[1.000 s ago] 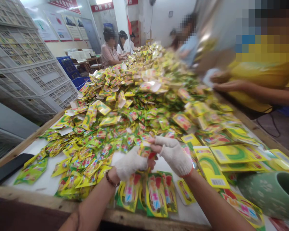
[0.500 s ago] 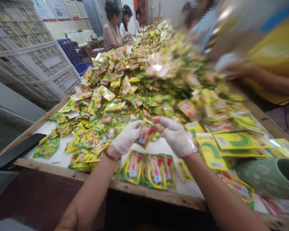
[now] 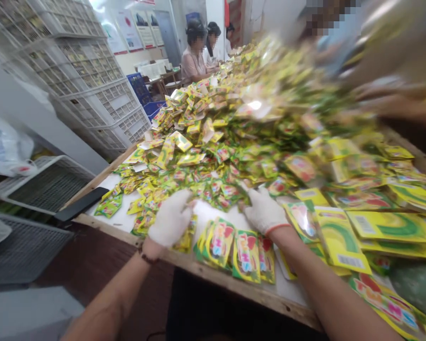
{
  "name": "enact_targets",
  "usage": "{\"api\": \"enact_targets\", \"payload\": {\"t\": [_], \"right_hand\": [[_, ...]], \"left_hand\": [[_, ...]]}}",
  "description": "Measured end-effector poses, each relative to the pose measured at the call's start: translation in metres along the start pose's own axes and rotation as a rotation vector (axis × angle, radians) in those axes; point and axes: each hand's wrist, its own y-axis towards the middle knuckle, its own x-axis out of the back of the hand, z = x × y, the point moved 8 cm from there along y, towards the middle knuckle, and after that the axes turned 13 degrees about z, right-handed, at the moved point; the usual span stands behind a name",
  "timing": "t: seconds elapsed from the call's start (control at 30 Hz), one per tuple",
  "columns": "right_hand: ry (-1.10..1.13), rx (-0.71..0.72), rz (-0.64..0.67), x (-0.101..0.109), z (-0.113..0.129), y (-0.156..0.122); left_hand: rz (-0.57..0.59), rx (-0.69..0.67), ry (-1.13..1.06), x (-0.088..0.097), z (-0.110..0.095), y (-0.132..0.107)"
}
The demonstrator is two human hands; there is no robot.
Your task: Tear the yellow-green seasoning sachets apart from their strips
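Observation:
Both my hands wear white knit gloves at the near edge of a wooden-rimmed table. My left hand lies palm down with its fingers curled over a small stack of yellow-green packets. My right hand reaches into the edge of a huge pile of small yellow and green packets, fingers bent down among them; what they grip is hidden. Between my wrists a row of larger packets with red and yellow print lies along the front edge.
Bigger yellow packs are spread at my right. A black phone lies on the left corner. White crates are stacked at left, grey ones lower. A blurred co-worker's arm is at right; people sit at the far end.
My hands held one packet together above the table; they have now parted and dropped to the packets. My view has swung right and down.

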Motion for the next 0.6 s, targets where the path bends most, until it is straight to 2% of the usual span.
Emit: {"api": "enact_targets", "payload": {"t": [0.03,0.1,0.17,0.27,0.43,0.53,0.6], "right_hand": [[-0.004,0.004,0.006,0.000,0.000,0.000],[0.013,0.025,0.002,0.002,-0.002,0.002],[0.061,0.030,0.018,0.004,-0.009,0.004],[0.138,0.058,0.039,0.007,-0.016,0.007],[0.224,0.220,-0.041,0.014,-0.011,0.007],[0.381,0.370,-0.126,0.021,-0.003,0.002],[0.568,0.451,-0.173,0.028,0.000,-0.003]], "left_hand": [[0.101,0.108,0.130,0.002,0.016,0.014],[0.170,0.158,0.203,0.013,0.033,0.035],[0.203,0.145,0.236,0.021,0.038,0.047],[0.220,0.134,0.277,0.026,0.037,0.048],[0.369,0.137,0.284,0.008,0.043,0.047],[0.385,0.134,0.247,0.000,0.052,0.055],[0.377,0.127,0.195,-0.004,0.056,0.060]]}}
